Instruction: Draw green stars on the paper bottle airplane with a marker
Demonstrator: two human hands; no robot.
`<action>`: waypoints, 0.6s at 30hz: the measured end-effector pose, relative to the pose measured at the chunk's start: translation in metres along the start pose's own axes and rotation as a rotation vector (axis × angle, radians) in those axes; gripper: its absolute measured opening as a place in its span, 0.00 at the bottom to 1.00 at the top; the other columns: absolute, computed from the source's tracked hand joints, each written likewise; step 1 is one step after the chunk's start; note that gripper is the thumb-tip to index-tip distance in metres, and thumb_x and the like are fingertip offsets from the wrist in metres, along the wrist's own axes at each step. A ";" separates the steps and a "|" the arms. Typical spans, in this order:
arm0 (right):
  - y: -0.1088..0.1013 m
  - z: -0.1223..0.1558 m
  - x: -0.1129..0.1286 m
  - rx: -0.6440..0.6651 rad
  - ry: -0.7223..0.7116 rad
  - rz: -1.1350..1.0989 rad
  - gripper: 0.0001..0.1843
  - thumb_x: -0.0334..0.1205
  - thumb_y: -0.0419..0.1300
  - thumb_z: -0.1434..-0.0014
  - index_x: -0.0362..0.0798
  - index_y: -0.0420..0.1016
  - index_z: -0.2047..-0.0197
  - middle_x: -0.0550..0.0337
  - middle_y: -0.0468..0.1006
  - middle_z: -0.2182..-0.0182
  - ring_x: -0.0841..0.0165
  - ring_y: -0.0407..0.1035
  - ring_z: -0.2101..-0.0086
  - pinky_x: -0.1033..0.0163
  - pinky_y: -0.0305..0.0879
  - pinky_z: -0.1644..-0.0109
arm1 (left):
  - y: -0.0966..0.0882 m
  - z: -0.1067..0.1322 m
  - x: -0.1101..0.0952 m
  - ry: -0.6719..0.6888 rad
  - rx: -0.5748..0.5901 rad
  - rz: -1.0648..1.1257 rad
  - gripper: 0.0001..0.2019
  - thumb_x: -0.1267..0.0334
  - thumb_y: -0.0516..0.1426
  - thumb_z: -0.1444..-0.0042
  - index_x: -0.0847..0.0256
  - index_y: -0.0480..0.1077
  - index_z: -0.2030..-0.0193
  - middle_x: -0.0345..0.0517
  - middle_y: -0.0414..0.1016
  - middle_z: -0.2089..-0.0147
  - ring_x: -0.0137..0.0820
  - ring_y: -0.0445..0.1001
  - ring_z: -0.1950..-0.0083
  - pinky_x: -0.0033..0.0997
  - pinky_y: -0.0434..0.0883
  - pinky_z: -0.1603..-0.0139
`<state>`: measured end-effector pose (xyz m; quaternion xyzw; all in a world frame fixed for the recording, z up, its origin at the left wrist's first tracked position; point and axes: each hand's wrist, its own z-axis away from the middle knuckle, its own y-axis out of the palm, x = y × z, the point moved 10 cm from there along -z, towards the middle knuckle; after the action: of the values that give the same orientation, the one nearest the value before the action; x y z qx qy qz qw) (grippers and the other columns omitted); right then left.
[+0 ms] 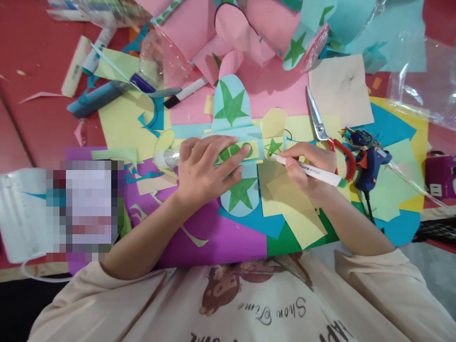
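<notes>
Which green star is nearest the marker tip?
The small star on the yellow square, at the tip of the white marker; the other stars are bigger, on blue shapes.

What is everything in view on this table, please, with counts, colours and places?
table: one, red, under everything
paper sheets: many; pink, yellow, blue, purple, green; spread across the table
wings: two, light blue with green stars, centre
strip: one, yellow with green circles, between the wings
scissors: one, red handles, right of centre
glue gun: one, blue, right
bottle: one, clear, top left
tubes: two, white, top left
pen: one, white with black cap, top centre
mask: one, white, left edge
marker: one, white, right of the strip
left hand: flat on the strip
right hand: closed on the marker
</notes>
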<state>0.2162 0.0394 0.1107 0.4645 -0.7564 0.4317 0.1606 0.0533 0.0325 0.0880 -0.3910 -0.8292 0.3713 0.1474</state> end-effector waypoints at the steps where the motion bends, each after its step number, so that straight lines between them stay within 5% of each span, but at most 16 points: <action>1: -0.001 0.000 -0.001 -0.003 0.004 0.008 0.07 0.34 0.55 0.43 0.48 0.72 0.72 0.66 0.76 0.79 0.74 0.69 0.79 0.68 0.64 0.77 | -0.001 -0.001 -0.002 0.015 -0.010 -0.014 0.16 0.61 0.59 0.41 0.51 0.70 0.45 0.45 0.77 0.50 0.37 0.76 0.52 0.39 0.61 0.53; 18: 0.001 0.000 0.002 0.017 -0.009 0.013 0.07 0.31 0.56 0.45 0.48 0.73 0.71 0.65 0.76 0.79 0.74 0.69 0.78 0.69 0.65 0.75 | -0.001 -0.001 0.000 0.002 -0.006 -0.002 0.15 0.60 0.58 0.40 0.50 0.70 0.46 0.46 0.77 0.50 0.37 0.76 0.52 0.41 0.62 0.53</action>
<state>0.2143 0.0383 0.1111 0.4627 -0.7564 0.4372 0.1505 0.0532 0.0326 0.0888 -0.3911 -0.8305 0.3683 0.1473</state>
